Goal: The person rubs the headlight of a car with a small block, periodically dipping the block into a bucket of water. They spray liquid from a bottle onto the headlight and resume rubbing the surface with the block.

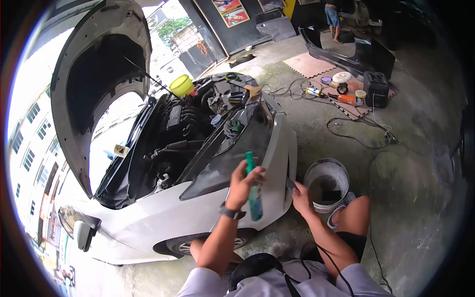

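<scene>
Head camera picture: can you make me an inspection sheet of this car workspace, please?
Surface: blotchy grey concrete floor.
Job's things: green plastic spray bottle; white car, its dark glossy headlight; stained white round bucket beside it.
Clutter: orange power tool and black boxy device around pink foam mats; yellow-green round container on the car.
Hands: left hand grips the bottle; right hand holds a small flat dark piece, unclear what.
Cables: black cables loop across the floor.
Surroundings: person in blue shorts behind a detached black bumper.

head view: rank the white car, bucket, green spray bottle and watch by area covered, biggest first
1. White car
2. Bucket
3. Green spray bottle, partly covered by the left hand
4. Watch
</scene>
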Available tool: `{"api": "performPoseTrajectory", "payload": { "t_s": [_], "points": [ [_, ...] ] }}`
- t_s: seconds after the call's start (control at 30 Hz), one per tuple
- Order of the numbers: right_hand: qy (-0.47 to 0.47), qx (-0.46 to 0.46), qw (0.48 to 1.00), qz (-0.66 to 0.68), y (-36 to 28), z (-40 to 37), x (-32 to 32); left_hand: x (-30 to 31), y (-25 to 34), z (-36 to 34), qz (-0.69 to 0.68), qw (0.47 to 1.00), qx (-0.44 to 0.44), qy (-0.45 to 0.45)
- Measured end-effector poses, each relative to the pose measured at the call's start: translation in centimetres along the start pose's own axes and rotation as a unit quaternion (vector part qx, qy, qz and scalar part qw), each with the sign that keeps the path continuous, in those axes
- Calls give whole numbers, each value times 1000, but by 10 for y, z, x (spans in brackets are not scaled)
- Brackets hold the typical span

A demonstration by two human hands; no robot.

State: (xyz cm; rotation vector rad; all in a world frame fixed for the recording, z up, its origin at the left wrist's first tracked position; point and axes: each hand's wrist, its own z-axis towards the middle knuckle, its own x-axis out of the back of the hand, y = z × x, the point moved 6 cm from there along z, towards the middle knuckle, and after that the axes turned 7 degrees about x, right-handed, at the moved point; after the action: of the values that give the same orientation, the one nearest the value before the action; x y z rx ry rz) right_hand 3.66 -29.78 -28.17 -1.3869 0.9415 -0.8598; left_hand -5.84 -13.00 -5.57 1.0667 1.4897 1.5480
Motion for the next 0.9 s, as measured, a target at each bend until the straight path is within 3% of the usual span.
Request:
{"api": "performPoseTrajectory", "payload": {
  "t_s": [0.07, 0.13, 0.23, 0.37, 0.43, 0.47, 0.53, 0.63, 0.67, 0.7, 0.77, 0.8, 0.83, 0.87, 0.9],
  "points": [
    [-3, 249, 949, -194, -93, 7, -29, 46, 24, -30, -25, 999, -23, 21],
    [44, 410, 898, -152, -125, 36, -63, 94, 48, -59, -42, 995, -66, 67],
    [27, 469, 856, -213, -135, 77, -105, 164, 85, -107, -37, 982, -131, 129],
    [25, 428, 872, -236, -133, 157, -116, 261, 111, -161, 9, 961, -175, 212],
    [-45, 202, 948, -240, -136, 185, -110, 303, 115, -184, 2, 947, -169, 271],
    [-47, 200, 948, -243, -122, 175, -117, 324, 119, -190, -22, 938, -171, 300],
    [39, 421, 872, -248, -113, 142, -126, 359, 127, -200, -30, 927, -171, 334],
    [28, 442, 862, -248, -118, 129, -121, 389, 147, -202, 5, 905, -200, 375],
    [19, 444, 862, -242, -114, 121, -122, 393, 160, -199, 22, 896, -196, 399],
    [21, 358, 901, -245, -110, 158, -116, 407, 165, -196, 44, 889, -188, 415],
    [12, 256, 915, -310, -111, 215, -109, 428, 178, -180, 180, 896, -171, 369],
    [36, 346, 898, -270, -82, 241, -112, 439, 181, -172, 223, 876, -173, 391],
    [29, 282, 923, -261, -100, 210, -117, 439, 193, -165, 338, 823, -154, 429],
    [55, 415, 888, -193, -103, 182, -124, 439, 206, -158, 428, 773, -100, 458],
    [22, 435, 876, -209, -99, 155, -131, 441, 213, -153, 498, 700, -128, 496]
  ]
}}
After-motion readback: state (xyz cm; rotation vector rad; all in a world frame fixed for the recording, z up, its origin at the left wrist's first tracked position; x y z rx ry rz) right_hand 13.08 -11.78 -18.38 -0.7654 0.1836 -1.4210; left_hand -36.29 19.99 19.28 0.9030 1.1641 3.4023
